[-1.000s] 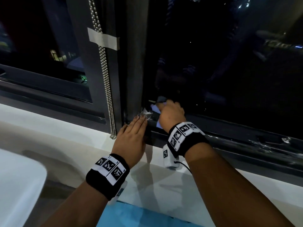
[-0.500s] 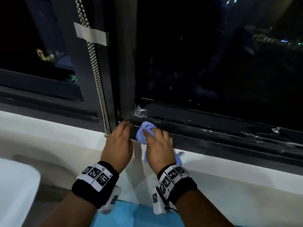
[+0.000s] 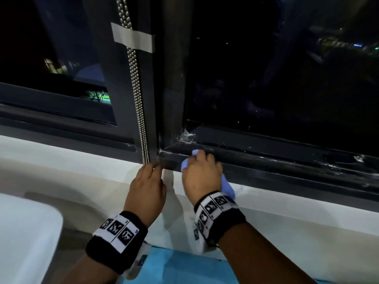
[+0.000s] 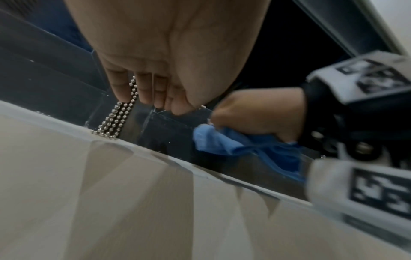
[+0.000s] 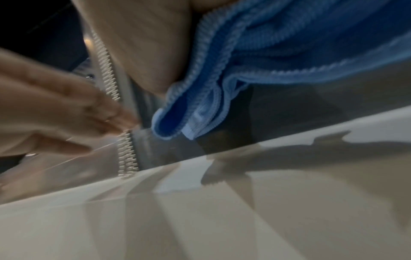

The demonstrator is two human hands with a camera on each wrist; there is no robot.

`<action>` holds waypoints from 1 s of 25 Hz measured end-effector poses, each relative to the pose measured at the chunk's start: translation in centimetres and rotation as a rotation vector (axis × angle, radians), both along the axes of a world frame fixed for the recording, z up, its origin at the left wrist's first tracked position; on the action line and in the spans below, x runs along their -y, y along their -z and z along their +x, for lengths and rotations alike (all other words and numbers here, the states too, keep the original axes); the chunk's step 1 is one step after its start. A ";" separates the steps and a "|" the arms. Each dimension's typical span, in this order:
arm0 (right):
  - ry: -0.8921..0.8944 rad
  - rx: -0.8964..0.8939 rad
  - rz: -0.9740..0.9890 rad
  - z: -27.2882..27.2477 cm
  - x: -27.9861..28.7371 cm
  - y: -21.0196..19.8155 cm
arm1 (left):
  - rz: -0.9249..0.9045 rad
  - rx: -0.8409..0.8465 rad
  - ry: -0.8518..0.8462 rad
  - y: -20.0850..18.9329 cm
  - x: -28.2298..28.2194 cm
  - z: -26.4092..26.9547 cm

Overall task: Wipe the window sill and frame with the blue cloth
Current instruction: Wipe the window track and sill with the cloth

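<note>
**Blue cloth working the bottom rail of the frame, near its left corner**

Blue cloth (image 3: 226,186) sits bunched in my right hand (image 3: 202,174), fingers curled round it, pressed against the front face of the dark window frame (image 3: 287,173) just right of the corner where the bottom rail meets the upright. From the head view, my left hand (image 3: 146,187) lies flat beside it, fingers straight, tips touching the frame's lower edge at the foot of the bead chain (image 3: 137,89). A cobweb (image 3: 187,137) clings in the inner corner just above the cloth, and a strip of tape (image 3: 133,39) crosses the chain higher up. The white sill (image 3: 71,171) runs under both hands.

From the left wrist, the straight fingers (image 4: 142,88) touch the chain's hanging end where it meets the sill, holding nothing. The cloth trails below the right fist against the rail.

From the right wrist the picture is blurred, but the cloth's stitched hem (image 5: 209,98) hangs in folds close to the rail, with loose ends near the sill's back edge.

To do this step well, I judge I should gather the loose tail into the palm so a firm pad meets the rail, then pull along the rail away from the corner in one long pass. The cobweb needs a fold pushed right into the corner. The left hand should keep the chain clear of the cloth.
</note>
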State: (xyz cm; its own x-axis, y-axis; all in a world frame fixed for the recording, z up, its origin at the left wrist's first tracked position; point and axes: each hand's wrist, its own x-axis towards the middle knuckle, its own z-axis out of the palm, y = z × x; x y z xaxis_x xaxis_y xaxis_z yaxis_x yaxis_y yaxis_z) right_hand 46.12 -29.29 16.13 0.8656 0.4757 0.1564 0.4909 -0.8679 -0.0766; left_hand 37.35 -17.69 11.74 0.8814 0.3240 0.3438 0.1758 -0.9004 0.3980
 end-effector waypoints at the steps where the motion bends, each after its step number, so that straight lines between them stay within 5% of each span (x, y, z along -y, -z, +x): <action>1: -0.054 -0.009 0.027 -0.1 -1.1 0.0 | -0.005 0.002 0.004 0.0 0.1 0.1; 6: -0.131 -0.078 0.063 0.3 -0.9 0.6 | -0.029 0.002 0.055 -0.3 0.4 1.2; 12: 0.216 0.086 0.229 2.6 12.3 2.8 | -0.023 0.012 0.109 -0.5 0.3 1.2; 15: 0.377 0.114 0.205 2.7 13.5 3.0 | 0.010 0.018 0.161 -0.7 0.5 1.2; 21: 0.101 0.001 0.204 0.8 6.4 3.5 | 0.054 0.004 0.286 -1.9 3.4 3.1; 25: 0.153 -0.051 0.220 2.6 10.8 2.8 | 0.044 0.020 0.327 -2.5 5.7 4.1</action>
State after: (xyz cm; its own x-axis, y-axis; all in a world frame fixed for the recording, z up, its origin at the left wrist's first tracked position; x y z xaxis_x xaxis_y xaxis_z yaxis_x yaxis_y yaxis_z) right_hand 48.70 -40.08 13.37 0.9343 0.2977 0.1962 0.3456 -0.8916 -0.2928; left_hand 41.49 -23.34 14.24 0.9293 0.0089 0.3692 -0.1333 -0.9243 0.3577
